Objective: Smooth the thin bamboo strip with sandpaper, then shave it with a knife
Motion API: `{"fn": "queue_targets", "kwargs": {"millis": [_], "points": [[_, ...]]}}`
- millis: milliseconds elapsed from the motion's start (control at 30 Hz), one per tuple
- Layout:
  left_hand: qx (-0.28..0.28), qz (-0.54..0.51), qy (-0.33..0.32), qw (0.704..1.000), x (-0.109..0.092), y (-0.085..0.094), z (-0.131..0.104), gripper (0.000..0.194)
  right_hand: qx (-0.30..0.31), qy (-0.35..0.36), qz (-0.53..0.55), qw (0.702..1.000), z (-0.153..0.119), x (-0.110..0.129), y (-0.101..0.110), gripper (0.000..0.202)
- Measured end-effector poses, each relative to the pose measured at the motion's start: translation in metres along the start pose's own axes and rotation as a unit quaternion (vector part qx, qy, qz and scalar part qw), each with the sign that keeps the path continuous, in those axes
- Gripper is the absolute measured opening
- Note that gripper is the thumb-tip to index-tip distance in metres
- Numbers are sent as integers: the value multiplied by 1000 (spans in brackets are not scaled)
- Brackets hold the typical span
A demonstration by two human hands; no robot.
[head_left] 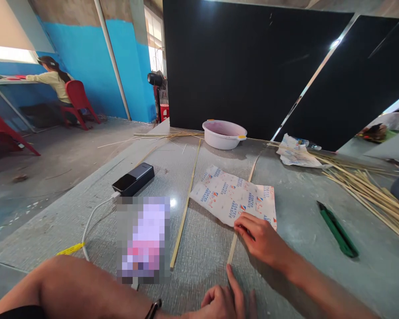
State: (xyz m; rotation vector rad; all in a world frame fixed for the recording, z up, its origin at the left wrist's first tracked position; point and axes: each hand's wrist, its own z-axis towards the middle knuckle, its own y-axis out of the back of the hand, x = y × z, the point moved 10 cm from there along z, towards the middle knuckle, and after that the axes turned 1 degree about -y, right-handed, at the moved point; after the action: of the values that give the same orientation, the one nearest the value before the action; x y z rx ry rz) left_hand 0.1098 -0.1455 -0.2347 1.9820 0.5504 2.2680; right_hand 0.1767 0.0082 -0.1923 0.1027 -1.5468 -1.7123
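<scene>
A thin bamboo strip [232, 250] runs away from me under a sheet of sandpaper [234, 195], which lies with its printed "coated abrasive" backing up. At the near end of that strip, my left hand [224, 301] presses it down with an outstretched index finger, the other fingers curled. My right hand [257, 235] is closed on the sandpaper's near edge, over the strip; its fingertips are partly hidden. Left of the sheet lies a second bamboo strip [181, 230], touched by neither hand.
A black power bank [134, 177] with a white cable lies left, beside a pixelated lit rectangle [146, 239]. A green utility knife [339, 232] and a bamboo strip pile [369, 195] are right. A pale basin [223, 135] stands behind. A person [55, 82] sits far left.
</scene>
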Motion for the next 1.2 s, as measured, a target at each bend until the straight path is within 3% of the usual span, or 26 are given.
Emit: {"fn": "queue_targets", "kwargs": {"millis": [67, 133, 233, 300, 400, 567, 700, 800, 900, 1000, 1100, 1200], "points": [[4, 18, -28, 999, 2, 2, 1, 44, -10, -7, 2, 1000, 0, -3, 1, 25], [24, 93, -105, 990, -2, -1, 1, 47, 26, -10, 35, 999, -5, 5, -6, 24], [59, 234, -209, 948, -9, -11, -3, 57, 100, 2, 100, 990, -17, 28, -21, 21], [73, 298, -225, 925, -11, -16, -5, 59, 104, 8, 106, 989, -22, 36, -23, 22], [94, 307, -216, 922, -18, -20, -7, 47, 73, 1, 67, 995, -22, 35, -17, 25], [65, 217, -162, 961, -11, -9, -2, 50, 108, 31, 66, 992, -24, 40, -24, 26], [70, 217, -151, 962, 6, -8, 0, 50, 65, 28, 27, 997, -22, 38, -16, 29], [44, 110, -117, 986, 12, 1, 4, 51, 88, 34, 35, 995, -24, 41, -21, 28], [24, -10, -36, 999, 13, 7, 9, 45, 76, 33, 29, 996, -24, 39, -20, 28], [38, -53, 55, 996, 9, 0, 10, 41, 45, 28, -7, 999, -23, 33, -15, 30], [-25, -83, 128, 988, 12, 5, 7, 30, 54, 29, -11, 998, -24, 32, -18, 31], [-78, -191, 199, 958, 30, 4, -1, 25, 67, 11, 15, 998, -24, 31, -19, 28]]}}
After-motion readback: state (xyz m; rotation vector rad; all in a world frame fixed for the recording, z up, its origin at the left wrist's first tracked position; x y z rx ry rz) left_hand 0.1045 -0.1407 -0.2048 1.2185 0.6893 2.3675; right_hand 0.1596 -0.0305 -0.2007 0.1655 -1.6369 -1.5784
